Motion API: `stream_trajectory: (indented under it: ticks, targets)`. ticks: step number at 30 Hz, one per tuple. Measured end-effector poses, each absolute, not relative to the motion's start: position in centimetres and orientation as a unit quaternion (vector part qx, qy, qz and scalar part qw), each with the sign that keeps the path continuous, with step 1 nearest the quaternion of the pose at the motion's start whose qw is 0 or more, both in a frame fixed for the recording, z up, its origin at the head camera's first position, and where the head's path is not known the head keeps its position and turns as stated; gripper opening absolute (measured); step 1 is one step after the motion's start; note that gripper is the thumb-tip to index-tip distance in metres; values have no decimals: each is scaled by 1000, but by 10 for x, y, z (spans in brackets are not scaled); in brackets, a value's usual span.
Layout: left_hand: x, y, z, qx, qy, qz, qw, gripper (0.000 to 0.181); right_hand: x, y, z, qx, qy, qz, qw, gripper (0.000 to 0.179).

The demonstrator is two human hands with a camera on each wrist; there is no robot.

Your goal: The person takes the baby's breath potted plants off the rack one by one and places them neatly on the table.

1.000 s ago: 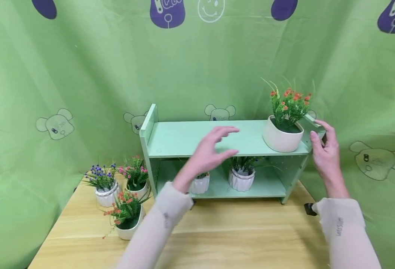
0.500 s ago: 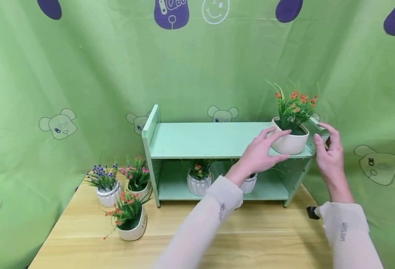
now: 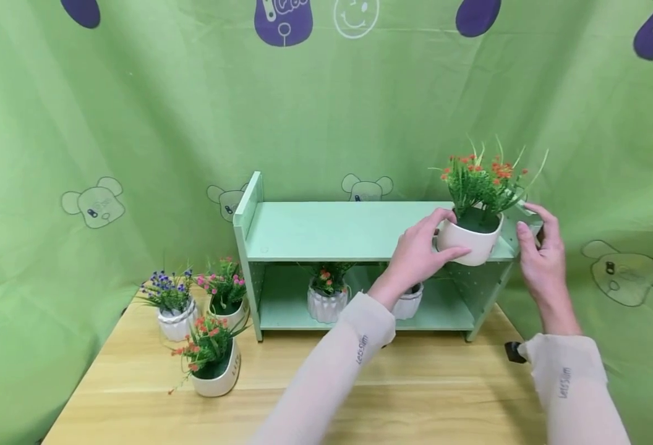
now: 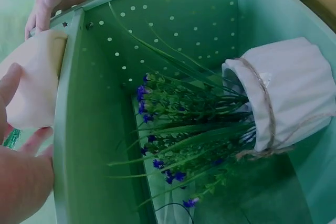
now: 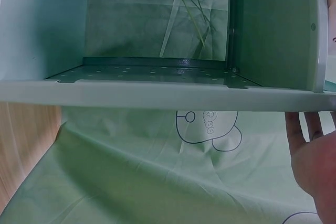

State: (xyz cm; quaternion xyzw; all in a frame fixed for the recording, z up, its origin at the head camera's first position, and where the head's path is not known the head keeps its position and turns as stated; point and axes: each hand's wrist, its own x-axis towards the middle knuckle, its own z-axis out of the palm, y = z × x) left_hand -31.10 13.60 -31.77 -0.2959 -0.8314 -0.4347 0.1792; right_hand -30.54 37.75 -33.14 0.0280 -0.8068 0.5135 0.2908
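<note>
My left hand (image 3: 415, 256) grips a white pot of orange-red artificial flowers (image 3: 473, 244), thumb on its front and fingers round its left side. The pot is at the right end of the green shelf unit's top board (image 3: 326, 228), and its base overlaps the front edge in the head view. My right hand (image 3: 546, 266) holds the right side panel (image 3: 507, 241), thumb to the inside and fingers over the outside. In the right wrist view, fingers (image 5: 296, 132) show behind the panel's edge. A white pot with twine (image 4: 294, 93) and blue-purple flowers stands on the lower shelf.
Another ribbed white pot (image 3: 328, 304) with orange flowers stands on the lower shelf. Left of the unit, on the wooden table (image 3: 154, 408), are pots with blue (image 3: 176, 321), pink (image 3: 232, 315) and orange (image 3: 217, 380) flowers. A green curtain (image 3: 315, 111) hangs behind.
My left hand has moved right from over the board's middle and taken hold of the orange-flowered pot. That pot has turned and come forward and slightly left. My right hand stays at the side panel.
</note>
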Motion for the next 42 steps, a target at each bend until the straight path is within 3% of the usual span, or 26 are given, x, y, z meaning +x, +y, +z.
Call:
stream_trajectory:
  ticks: [21,33,42]
  targets:
    - [-287,108,-321,-324,-762,-544,134,47,-303,377,-331,31,-805,514,295,46]
    - [-272,72,-328,-331,-733,-580,132,46,-301,375,-328,39,-796,533,282,46]
    - [-265,41,-330,-334,-725,-581,160,45,-303,379,-331,41,-792,543,275,45]
